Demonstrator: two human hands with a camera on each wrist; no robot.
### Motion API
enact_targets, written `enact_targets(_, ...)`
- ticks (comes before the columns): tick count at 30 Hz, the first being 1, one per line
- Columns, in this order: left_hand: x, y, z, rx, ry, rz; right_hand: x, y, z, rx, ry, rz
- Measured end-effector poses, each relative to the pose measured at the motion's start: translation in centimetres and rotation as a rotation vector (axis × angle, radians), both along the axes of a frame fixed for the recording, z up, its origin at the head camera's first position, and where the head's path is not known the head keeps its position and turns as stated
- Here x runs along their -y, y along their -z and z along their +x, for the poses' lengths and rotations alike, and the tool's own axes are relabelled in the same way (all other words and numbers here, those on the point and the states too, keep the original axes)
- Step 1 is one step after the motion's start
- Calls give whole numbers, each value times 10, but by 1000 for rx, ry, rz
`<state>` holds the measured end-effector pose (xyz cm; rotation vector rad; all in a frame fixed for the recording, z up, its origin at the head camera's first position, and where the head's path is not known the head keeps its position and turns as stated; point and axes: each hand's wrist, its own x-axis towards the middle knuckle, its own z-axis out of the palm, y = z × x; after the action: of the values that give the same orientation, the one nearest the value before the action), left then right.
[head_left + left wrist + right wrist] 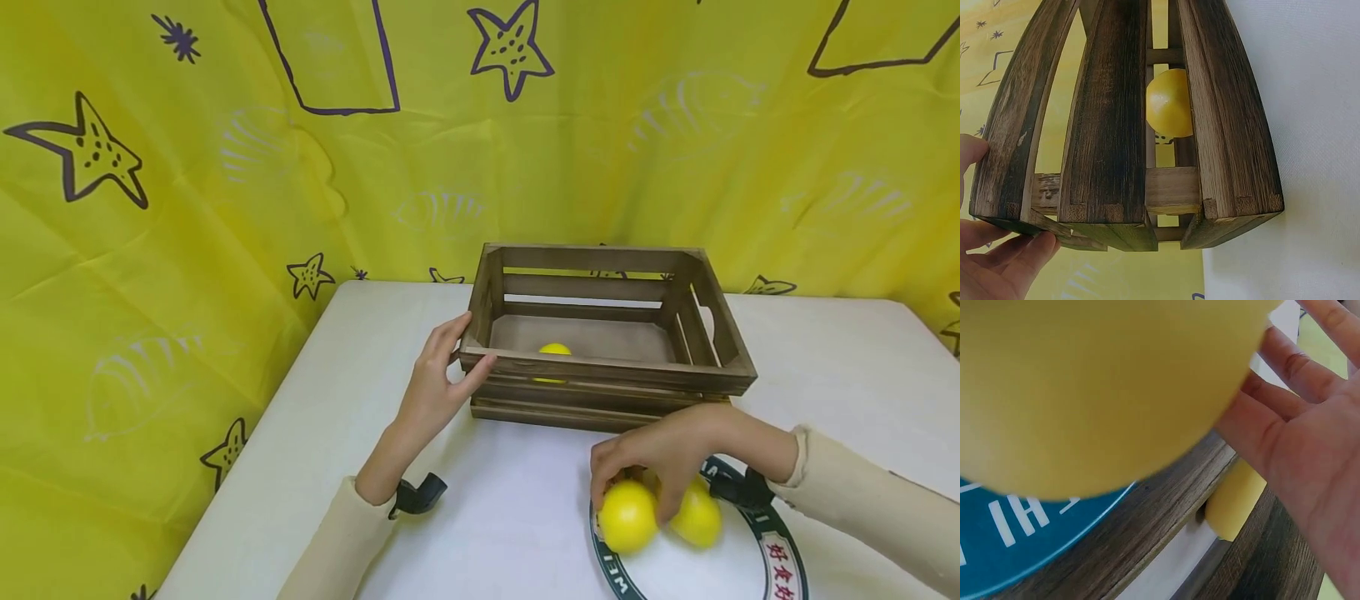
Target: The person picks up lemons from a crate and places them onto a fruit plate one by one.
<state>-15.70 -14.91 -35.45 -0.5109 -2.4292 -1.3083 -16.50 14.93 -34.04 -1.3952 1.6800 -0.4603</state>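
On the round plate (708, 575), a dark green rim carries pale capitals reading "WEI" at the near left; at the right, a light panel bears red characters, "好食好". More capitals run along the rim, partly covered.

The right hand (663, 454) reaches in from the right with its back up and wrist bent, fingers pointing down. It grips the left yellow fruit (628, 517) between curled fingers and thumb, over the plate; whether the fruit touches the plate cannot be told. The right yellow fruit (696, 512) is just beside it.

The left hand (438, 371) stretches far and right, gripping the left end of the wooden crate (607, 367), thumb over the near rim. A third yellow fruit (556, 349) lies inside, toward the near side. The crate stands on the white table (510, 517), beyond the plate.
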Motion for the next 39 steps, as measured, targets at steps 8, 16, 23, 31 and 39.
enact_targets(8, 0, 1, 0, -2, -2, -1, 1, -2, 0, 71, 23, -3)
enact_targets(16, 0, 0, 0, -8, -6, -10, 1, -5, 1, 63, 17, -18)
enact_targets(23, 0, 0, 1, -7, -2, -9, 2, -15, 2, 41, 6, -45)
enact_targets(31, 1, 1, 0, -10, -9, -13, 5, -27, 2, -19, -32, -75)
enact_targets(39, 0, 2, -1, -5, -9, -8, 10, -45, 3, -77, -65, -48)
